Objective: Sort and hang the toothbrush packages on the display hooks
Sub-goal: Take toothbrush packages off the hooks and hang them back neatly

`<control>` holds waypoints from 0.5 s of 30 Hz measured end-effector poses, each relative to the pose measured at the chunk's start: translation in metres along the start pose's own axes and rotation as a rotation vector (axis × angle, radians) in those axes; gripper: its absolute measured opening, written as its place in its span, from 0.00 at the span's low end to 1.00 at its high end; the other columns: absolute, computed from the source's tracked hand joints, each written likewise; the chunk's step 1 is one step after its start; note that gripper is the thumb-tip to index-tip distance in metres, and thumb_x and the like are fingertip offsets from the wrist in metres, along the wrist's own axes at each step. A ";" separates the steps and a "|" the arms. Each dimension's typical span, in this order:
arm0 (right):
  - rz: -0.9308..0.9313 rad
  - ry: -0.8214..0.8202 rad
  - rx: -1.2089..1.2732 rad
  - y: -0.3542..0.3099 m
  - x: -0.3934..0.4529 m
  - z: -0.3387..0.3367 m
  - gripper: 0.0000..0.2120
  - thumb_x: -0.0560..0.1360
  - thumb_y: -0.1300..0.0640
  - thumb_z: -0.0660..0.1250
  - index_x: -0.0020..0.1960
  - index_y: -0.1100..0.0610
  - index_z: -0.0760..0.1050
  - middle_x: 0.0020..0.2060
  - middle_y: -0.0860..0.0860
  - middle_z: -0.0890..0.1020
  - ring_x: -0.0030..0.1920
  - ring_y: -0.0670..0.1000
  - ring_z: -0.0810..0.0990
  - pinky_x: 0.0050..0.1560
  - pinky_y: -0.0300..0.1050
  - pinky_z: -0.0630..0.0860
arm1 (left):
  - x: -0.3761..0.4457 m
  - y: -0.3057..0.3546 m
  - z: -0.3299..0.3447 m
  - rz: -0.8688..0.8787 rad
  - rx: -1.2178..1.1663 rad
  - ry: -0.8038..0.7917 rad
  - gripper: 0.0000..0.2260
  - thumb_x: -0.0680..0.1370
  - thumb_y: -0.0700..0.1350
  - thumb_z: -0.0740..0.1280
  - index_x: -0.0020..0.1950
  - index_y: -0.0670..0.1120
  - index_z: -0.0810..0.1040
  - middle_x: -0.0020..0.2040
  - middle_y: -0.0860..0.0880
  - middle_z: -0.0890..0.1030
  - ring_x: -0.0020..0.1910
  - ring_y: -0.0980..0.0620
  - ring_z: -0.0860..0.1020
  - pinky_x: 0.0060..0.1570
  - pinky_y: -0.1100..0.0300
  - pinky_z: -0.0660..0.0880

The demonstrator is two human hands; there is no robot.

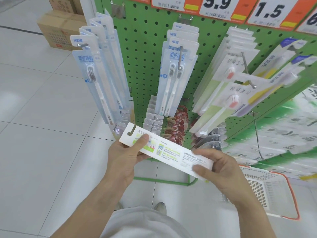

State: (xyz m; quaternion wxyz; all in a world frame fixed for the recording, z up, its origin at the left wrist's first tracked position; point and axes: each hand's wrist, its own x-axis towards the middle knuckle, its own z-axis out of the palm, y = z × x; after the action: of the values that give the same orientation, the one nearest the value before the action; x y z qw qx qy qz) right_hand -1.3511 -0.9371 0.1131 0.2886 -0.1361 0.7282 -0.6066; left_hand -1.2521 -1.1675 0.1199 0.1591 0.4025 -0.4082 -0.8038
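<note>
Green perforated metal display board (145, 54), upper centre, carrying clear-and-blue toothbrush blister packs on steel hooks (179, 54). Lower centre: long white printed-card toothbrush package (171, 152), back upward, hang-hole end at left, held off the hooks. Left hand (125, 157) pinches the hole end; right hand (217, 167) grips the other. White plastic basket (267, 186), lower right.

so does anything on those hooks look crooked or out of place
Yes: on the right hook, the front green toothbrush package hangs twisted, its header tilted across the hook's tip, unlike the straight packs behind. The package in both hands isn't hung yet.
</note>
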 end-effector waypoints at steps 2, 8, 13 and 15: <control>-0.079 0.056 -0.405 0.003 0.001 0.001 0.18 0.69 0.55 0.80 0.55 0.39 0.83 0.57 0.41 0.84 0.59 0.44 0.81 0.59 0.41 0.75 | -0.002 0.000 0.004 0.000 -0.002 -0.003 0.05 0.74 0.35 0.73 0.50 0.40 0.82 0.47 0.40 0.87 0.43 0.43 0.87 0.35 0.56 0.82; -0.238 0.065 -0.863 0.019 -0.001 0.037 0.36 0.67 0.39 0.76 0.73 0.43 0.71 0.71 0.36 0.67 0.70 0.41 0.68 0.73 0.43 0.59 | -0.014 0.004 0.018 -0.054 -0.009 -0.105 0.10 0.79 0.42 0.69 0.57 0.38 0.80 0.50 0.41 0.87 0.48 0.41 0.86 0.46 0.51 0.84; -0.257 0.146 -0.825 0.032 0.001 0.047 0.25 0.75 0.64 0.68 0.71 0.50 0.75 0.61 0.41 0.82 0.56 0.48 0.82 0.60 0.28 0.70 | -0.024 0.007 0.026 0.071 0.224 -0.234 0.14 0.72 0.44 0.75 0.55 0.42 0.83 0.49 0.43 0.87 0.47 0.43 0.86 0.44 0.58 0.83; -0.192 0.187 -0.756 0.029 0.000 0.043 0.21 0.78 0.65 0.63 0.67 0.47 0.78 0.37 0.37 0.82 0.36 0.41 0.78 0.38 0.33 0.72 | -0.030 0.004 0.033 0.190 0.464 -0.314 0.18 0.67 0.44 0.80 0.55 0.51 0.83 0.50 0.53 0.85 0.44 0.48 0.87 0.42 0.63 0.81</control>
State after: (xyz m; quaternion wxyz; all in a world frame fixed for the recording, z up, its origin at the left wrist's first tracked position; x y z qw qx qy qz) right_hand -1.3215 -0.9648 0.0807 0.0927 -0.2444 0.9072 -0.3297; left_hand -1.2589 -1.1347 0.1499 0.0724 0.2589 -0.6365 -0.7229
